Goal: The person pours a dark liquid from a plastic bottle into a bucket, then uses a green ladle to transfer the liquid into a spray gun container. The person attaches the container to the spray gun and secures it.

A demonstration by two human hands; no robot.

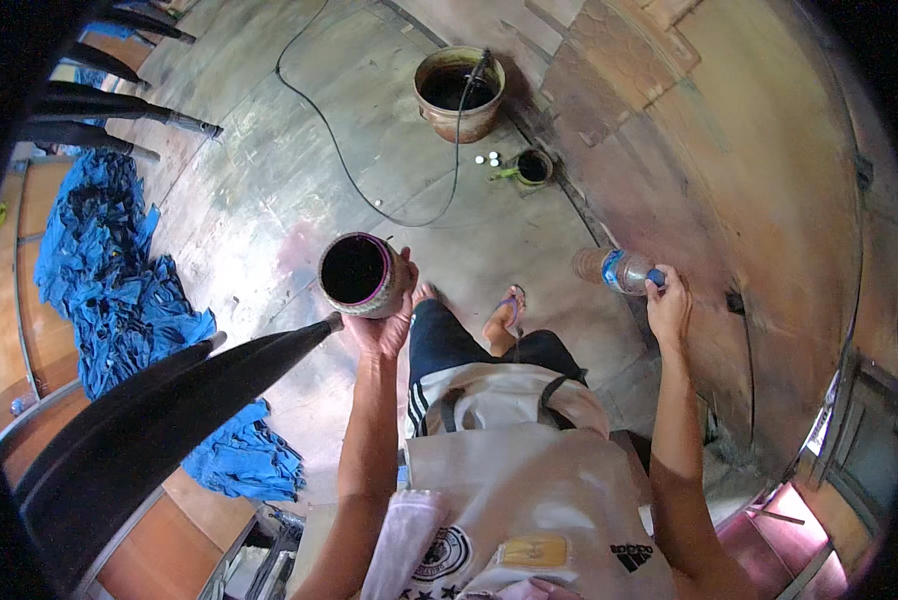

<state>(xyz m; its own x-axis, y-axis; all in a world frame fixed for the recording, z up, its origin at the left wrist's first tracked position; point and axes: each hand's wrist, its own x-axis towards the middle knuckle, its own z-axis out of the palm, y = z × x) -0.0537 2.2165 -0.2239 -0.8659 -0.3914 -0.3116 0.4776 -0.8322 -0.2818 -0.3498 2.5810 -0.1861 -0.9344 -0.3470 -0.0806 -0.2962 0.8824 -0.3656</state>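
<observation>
Blue clothes (94,250) lie heaped on a stained floor (289,190); left hand (385,326) clasps a pot (369,309), right hand (671,306) pinches a bottle (624,272).

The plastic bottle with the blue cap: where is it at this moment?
In the head view, the plastic bottle is right of centre, held near its capped end by the right hand, lower and further right than the round tub.

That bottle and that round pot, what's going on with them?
The left hand holds a round pot, dark inside. The right hand grips a clear plastic bottle by its blue-capped end, and the bottle lies sideways, apart from the pot. Ahead on the floor stands a bigger bucket, and a heap of crumpled blue cloth lies to the left.
</observation>
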